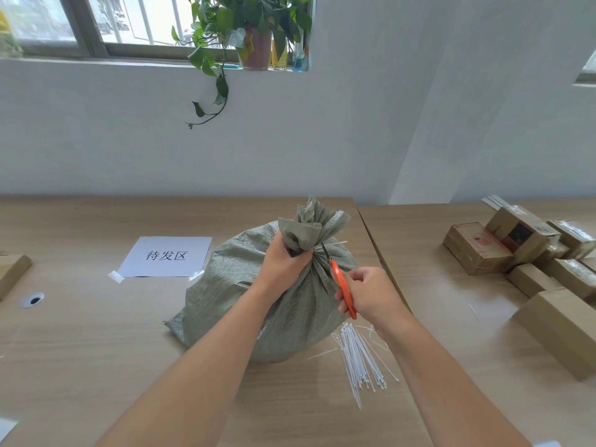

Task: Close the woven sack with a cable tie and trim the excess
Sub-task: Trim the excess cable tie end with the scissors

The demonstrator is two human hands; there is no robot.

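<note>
Left hand (283,256) grips the soft, crumpling sack (258,285) neck; right hand (367,295) fingers closed on scissors (343,290) beside the stiff tie tail (338,242).

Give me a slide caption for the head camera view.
Left hand grips the woven sack neck while right hand brings orange scissors to the cable tie tail.

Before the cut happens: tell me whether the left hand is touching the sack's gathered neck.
Touching. The head view shows the left hand wrapped around the gathered neck of the woven sack, fabric bunching out above the fingers.
</note>
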